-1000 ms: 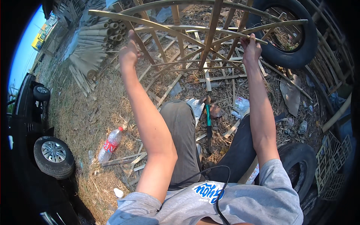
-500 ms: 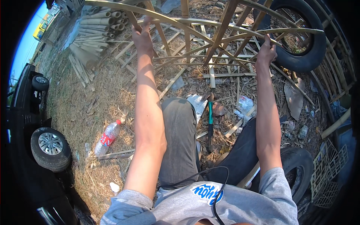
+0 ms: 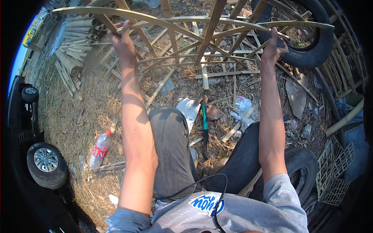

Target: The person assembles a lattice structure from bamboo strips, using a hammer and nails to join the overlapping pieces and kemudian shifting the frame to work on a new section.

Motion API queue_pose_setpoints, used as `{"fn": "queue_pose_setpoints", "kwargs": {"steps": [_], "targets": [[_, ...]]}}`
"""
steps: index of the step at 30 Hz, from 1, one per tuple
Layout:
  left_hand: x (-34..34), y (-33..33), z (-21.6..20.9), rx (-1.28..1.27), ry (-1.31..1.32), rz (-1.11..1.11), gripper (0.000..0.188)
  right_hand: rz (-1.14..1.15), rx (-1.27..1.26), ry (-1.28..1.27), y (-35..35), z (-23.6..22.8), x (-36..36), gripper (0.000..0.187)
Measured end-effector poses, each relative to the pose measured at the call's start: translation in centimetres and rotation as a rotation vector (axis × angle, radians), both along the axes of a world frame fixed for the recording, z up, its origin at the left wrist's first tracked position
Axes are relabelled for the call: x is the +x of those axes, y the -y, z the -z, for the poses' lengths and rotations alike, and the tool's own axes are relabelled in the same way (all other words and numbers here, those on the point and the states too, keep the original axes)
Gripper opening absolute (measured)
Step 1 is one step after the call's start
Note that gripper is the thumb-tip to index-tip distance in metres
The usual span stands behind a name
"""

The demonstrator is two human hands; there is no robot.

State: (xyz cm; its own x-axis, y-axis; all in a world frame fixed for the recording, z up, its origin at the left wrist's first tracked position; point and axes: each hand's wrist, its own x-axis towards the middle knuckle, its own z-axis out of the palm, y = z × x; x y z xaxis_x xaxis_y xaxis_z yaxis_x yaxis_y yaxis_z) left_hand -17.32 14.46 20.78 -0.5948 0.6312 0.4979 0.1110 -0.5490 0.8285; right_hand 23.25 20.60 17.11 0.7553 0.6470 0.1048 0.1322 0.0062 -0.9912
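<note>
A large frame of crossed bamboo slats (image 3: 210, 31) spans the top of the view, held up over the ground in both hands. My left hand (image 3: 125, 48) is closed round its left part, thumb up against a slat; some of its fingers are hidden behind. At the right, my right hand (image 3: 271, 52) grips the frame near the end of a curved slat, with one finger sticking out. On the ground between my knees and the frame lies a hammer (image 3: 204, 116) with a green and black handle. More loose slats (image 3: 233, 73) lie crossed beneath the frame.
A black tyre (image 3: 316, 58) lies behind the frame's right end, another tyre (image 3: 309, 159) beside my right hip. Bamboo poles (image 3: 79, 29) are stacked far left. A plastic bottle (image 3: 100, 150) lies left of my knee. A dark car (image 3: 19, 128) stands at the left edge.
My left hand and the frame's left end have moved left. The right hand stays at nearly the same place, still gripping. The whole view has shifted slightly.
</note>
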Motion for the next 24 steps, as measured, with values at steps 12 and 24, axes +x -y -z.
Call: {"fn": "queue_pose_setpoints", "kwargs": {"steps": [12, 24], "targets": [[-0.4, -0.3, -0.6, -0.059, -0.068, -0.071, 0.032, -0.253, 0.21, -0.066, -1.9, 0.7, -0.2, 0.088], [-0.3, -0.3, 0.3, -0.102, -0.168, -0.029, 0.027, -0.379, 0.322, 0.004, -1.7, 2.6, 1.3, 0.103]]}}
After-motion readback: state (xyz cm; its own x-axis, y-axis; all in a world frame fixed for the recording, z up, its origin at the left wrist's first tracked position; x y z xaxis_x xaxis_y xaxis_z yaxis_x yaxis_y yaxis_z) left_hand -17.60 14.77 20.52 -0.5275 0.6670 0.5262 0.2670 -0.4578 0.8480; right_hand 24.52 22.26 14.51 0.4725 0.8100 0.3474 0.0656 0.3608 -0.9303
